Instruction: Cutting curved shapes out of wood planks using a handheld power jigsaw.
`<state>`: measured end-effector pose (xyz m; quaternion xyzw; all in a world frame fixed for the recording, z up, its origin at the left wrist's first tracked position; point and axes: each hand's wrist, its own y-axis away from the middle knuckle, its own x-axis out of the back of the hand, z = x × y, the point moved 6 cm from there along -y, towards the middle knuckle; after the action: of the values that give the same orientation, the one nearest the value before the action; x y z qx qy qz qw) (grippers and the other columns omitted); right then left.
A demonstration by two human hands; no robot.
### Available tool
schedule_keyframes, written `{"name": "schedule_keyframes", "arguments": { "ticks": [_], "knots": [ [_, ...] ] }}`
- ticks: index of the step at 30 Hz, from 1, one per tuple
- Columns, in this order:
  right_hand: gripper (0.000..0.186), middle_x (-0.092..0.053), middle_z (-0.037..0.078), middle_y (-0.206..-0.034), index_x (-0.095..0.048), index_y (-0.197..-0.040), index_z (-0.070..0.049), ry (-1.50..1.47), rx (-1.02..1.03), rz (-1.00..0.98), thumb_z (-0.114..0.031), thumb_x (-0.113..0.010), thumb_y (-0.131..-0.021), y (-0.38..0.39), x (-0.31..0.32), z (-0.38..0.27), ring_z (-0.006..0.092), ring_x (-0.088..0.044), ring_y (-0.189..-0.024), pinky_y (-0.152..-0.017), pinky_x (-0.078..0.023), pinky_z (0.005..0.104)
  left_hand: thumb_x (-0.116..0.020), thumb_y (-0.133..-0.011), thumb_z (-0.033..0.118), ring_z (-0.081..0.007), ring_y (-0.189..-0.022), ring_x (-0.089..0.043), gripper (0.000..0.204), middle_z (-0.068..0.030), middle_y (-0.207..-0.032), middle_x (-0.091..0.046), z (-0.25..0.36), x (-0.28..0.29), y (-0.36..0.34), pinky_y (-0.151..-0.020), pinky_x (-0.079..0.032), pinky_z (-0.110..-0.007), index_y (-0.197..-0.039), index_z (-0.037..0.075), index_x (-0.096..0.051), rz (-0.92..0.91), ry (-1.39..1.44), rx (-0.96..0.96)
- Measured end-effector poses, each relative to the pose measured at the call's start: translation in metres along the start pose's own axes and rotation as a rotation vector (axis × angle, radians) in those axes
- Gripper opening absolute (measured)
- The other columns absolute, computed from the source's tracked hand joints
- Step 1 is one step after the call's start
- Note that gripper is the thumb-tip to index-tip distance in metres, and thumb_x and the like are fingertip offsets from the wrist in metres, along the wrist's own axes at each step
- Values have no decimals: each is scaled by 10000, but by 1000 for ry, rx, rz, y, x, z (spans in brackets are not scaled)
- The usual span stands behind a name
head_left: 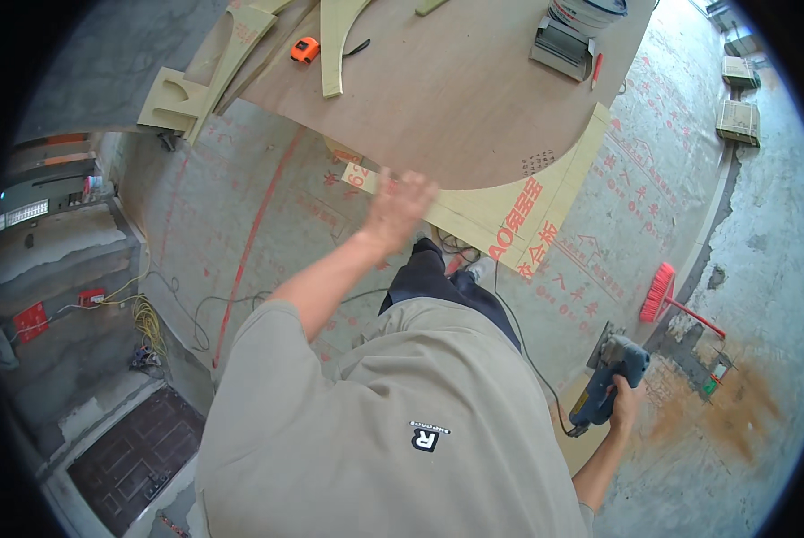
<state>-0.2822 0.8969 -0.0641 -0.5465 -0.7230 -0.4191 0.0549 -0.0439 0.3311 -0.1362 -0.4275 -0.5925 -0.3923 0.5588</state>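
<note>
A pale yellow board (482,215) with a curved cut-out edge and red printing lies along the near edge of the brown worktable. My left hand (400,211) is over the board's left part, fingers stretched out and a little smeared by motion; whether it presses on the board I cannot tell. Low at my right side, away from the table, my right hand (626,403) is closed round the handle of a dark blue jigsaw (619,363). A dark cord runs from the jigsaw toward the floor under the table.
On the worktable (420,99) lie an orange tape measure (304,49), a curved board strip (333,54), a red pen (596,72) and a grey box (561,49) beside a white bucket (588,13). More cut boards (231,63) sit at the left. A red broom (659,291) lies on the floor.
</note>
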Motion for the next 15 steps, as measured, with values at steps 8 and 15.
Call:
{"name": "schedule_keyframes", "arguments": {
  "ticks": [8,15],
  "knots": [
    [123,-612,70,-706,-606,-916,-18,-108,-302,-10,-64,-643,-808,-20,-21,147,185,-603,-540,-491,-486,340,-734,-756,76,-285,-1160,-549,485,-92,-1206,-552,18,-9,-36,-940,-419,-457,-1214,99,-573,-80,231,-64],
    [77,-597,88,-675,-581,-828,-8,-163,-381,-52,-59,-626,-794,-29,-52,201,205,-592,-511,-479,-497,355,-710,-801,120,-218,-938,-623,407,-17,-1032,-607,23,64,-16,-844,-391,-416,-1184,115,-576,173,158,-219]
  ]
}}
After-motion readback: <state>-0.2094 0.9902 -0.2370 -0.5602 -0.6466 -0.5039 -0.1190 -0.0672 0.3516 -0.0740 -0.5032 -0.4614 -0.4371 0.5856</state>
